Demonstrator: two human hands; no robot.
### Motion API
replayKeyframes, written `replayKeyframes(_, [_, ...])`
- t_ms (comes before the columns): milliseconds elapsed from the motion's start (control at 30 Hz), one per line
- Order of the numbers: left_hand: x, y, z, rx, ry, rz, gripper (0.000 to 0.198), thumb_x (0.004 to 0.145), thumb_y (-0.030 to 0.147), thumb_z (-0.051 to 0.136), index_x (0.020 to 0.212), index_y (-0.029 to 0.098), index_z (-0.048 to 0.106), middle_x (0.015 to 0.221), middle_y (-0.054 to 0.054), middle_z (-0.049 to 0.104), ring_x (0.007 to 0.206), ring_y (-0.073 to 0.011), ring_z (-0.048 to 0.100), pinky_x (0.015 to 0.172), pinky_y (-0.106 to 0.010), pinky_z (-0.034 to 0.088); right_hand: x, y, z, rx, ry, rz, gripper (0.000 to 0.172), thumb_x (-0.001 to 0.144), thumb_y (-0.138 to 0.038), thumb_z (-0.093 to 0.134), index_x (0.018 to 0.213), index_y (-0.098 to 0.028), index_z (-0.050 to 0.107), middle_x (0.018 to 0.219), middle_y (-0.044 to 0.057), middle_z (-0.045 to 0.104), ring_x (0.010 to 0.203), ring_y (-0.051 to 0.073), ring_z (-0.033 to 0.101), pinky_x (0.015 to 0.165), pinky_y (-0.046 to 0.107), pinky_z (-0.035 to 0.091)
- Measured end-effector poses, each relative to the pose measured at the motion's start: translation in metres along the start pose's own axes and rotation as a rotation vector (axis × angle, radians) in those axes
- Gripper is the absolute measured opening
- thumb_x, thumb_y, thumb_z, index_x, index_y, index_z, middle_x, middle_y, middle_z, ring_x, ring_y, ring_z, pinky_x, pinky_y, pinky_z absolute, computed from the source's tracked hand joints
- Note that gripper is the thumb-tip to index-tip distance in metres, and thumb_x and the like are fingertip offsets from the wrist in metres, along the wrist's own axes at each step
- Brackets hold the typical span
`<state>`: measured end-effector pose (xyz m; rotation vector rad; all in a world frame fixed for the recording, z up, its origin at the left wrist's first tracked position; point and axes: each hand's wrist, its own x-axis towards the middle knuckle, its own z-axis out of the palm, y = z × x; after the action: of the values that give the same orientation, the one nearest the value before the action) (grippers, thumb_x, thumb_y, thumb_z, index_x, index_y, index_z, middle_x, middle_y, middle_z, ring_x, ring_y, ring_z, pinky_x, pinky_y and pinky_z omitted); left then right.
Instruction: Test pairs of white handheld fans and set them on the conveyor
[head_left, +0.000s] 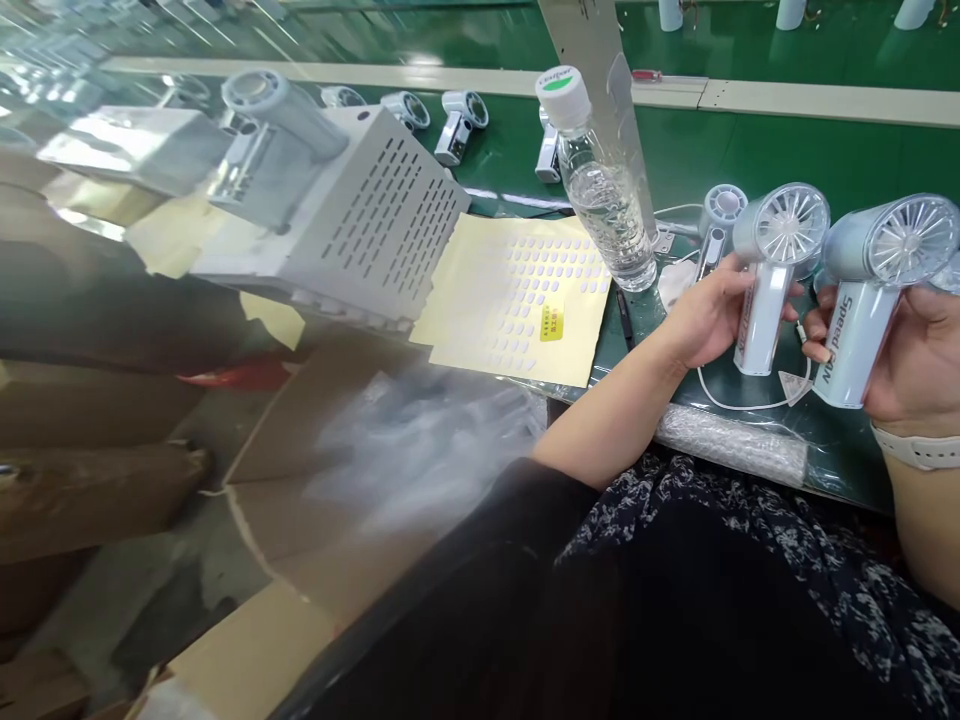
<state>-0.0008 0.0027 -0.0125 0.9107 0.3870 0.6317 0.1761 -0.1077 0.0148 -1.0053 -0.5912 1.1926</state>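
Note:
My left hand (701, 320) is closed round the white handle of a small hand-held fan (776, 270) with a round grey head. My right hand (911, 365) grips a second fan (870, 290) of the same kind, its handle printed "Speed". Both fans are held upright just above the green bench (750, 150), close together at the right. A third fan (720, 215) lies on the bench behind the left one. A white cable (739, 402) loops below the two fans.
A clear water bottle (600, 185) stands left of my left hand. A yellow sheet of small stickers (517, 300) lies beside a perforated white metal box (360, 225). Several more fans (457, 125) lie further back. Cardboard boxes (247, 650) and plastic wrap (427, 430) sit lower left.

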Motion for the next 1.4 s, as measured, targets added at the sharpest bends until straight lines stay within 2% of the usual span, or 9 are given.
replayKeyframes(233, [0.001, -0.002, -0.007, 0.098, 0.004, 0.051, 0.069, 0.087, 0.055, 0.086, 0.144, 0.022, 0.066, 0.131, -0.011, 0.086, 0.121, -0.0320, 0.086, 0.100, -0.045, 0.068, 0.002, -0.002, -0.003, 0.020, 0.109, -0.156, 0.024, 0.082, -0.049, 0.086, 0.092, -0.027, 0.081, 0.090, 0.007, 0.076, 0.079, 0.030, 0.072, 0.064, 0.047, 0.060])
replayKeyframes(400, [0.001, 0.001, -0.009, 0.147, -0.015, 0.059, 0.082, 0.071, 0.060, 0.107, 0.133, 0.022, 0.069, 0.118, -0.007, 0.085, 0.113, -0.0249, 0.083, 0.093, -0.036, 0.065, 0.008, 0.002, 0.000, 0.106, 0.197, -0.214, 0.014, 0.093, -0.038, 0.077, 0.093, -0.024, 0.080, 0.094, 0.009, 0.083, 0.085, 0.028, 0.079, 0.074, 0.046, 0.066])
replayKeyframes(667, [0.002, 0.000, -0.003, 0.142, 0.030, 0.057, 0.092, 0.057, 0.068, 0.115, 0.116, 0.025, 0.058, 0.100, 0.003, 0.075, 0.088, -0.0131, 0.075, 0.074, -0.025, 0.058, 0.011, 0.010, 0.000, 0.062, 0.238, -0.163, 0.050, 0.085, -0.014, 0.061, 0.128, -0.030, 0.080, 0.089, 0.003, 0.084, 0.075, 0.029, 0.082, 0.060, 0.041, 0.064])
replayKeyframes(767, [0.001, 0.000, -0.002, 0.135, 0.039, 0.056, 0.093, 0.055, 0.068, 0.116, 0.113, 0.025, 0.057, 0.098, 0.004, 0.074, 0.086, -0.0120, 0.073, 0.071, -0.024, 0.057, 0.012, 0.012, 0.000, 0.058, 0.250, -0.147, 0.046, 0.084, -0.019, 0.060, 0.125, -0.026, 0.081, 0.085, 0.006, 0.083, 0.071, 0.030, 0.080, 0.058, 0.041, 0.063])
replayKeyframes(933, [0.003, -0.001, -0.002, 0.150, 0.049, 0.057, 0.091, 0.056, 0.068, 0.115, 0.111, 0.026, 0.057, 0.099, 0.004, 0.073, 0.089, -0.0122, 0.072, 0.071, -0.023, 0.056, 0.009, 0.012, 0.002, 0.134, 0.278, -0.178, 0.031, 0.084, -0.025, 0.062, 0.109, -0.022, 0.081, 0.088, 0.007, 0.080, 0.078, 0.028, 0.078, 0.086, 0.055, 0.073])
replayKeyframes(1100, [0.005, -0.003, -0.010, 0.241, 0.003, 0.090, 0.079, 0.069, 0.062, 0.110, 0.118, 0.024, 0.061, 0.110, -0.001, 0.077, 0.101, -0.0164, 0.077, 0.081, -0.028, 0.061, 0.006, 0.011, 0.000, 0.016, 0.260, -0.263, 0.035, 0.079, -0.033, 0.071, 0.112, -0.026, 0.081, 0.098, 0.006, 0.083, 0.093, 0.034, 0.081, 0.105, 0.068, 0.069])
replayKeyframes(1200, [0.007, -0.008, -0.016, 0.421, -0.013, 0.267, 0.076, 0.075, 0.056, 0.105, 0.130, 0.023, 0.065, 0.130, -0.009, 0.080, 0.123, -0.0262, 0.081, 0.108, -0.042, 0.066, 0.002, 0.008, -0.009, -0.225, 0.188, -0.388, 0.047, 0.068, -0.028, 0.085, 0.115, -0.030, 0.078, 0.109, 0.005, 0.086, 0.105, 0.035, 0.083, 0.117, 0.070, 0.064])
replayKeyframes(1267, [0.009, -0.011, -0.019, 0.607, -0.013, 0.463, 0.074, 0.082, 0.056, 0.100, 0.138, 0.023, 0.067, 0.143, -0.012, 0.081, 0.139, -0.0326, 0.080, 0.125, -0.053, 0.062, -0.002, 0.004, -0.016, -0.454, 0.038, -0.527, 0.065, 0.063, -0.021, 0.097, 0.123, -0.033, 0.077, 0.122, 0.005, 0.088, 0.123, 0.038, 0.083, 0.125, 0.071, 0.060])
replayKeyframes(1400, [0.013, -0.015, -0.022, 0.871, 0.001, 0.872, 0.059, 0.109, 0.081, 0.064, 0.134, 0.028, 0.072, 0.151, -0.008, 0.084, 0.167, -0.0350, 0.066, 0.143, -0.067, 0.045, -0.007, -0.004, -0.029, -0.833, -0.201, -0.936, 0.082, 0.073, -0.030, 0.108, 0.147, -0.040, 0.075, 0.155, 0.005, 0.083, 0.159, 0.040, 0.069, 0.139, 0.073, 0.047])
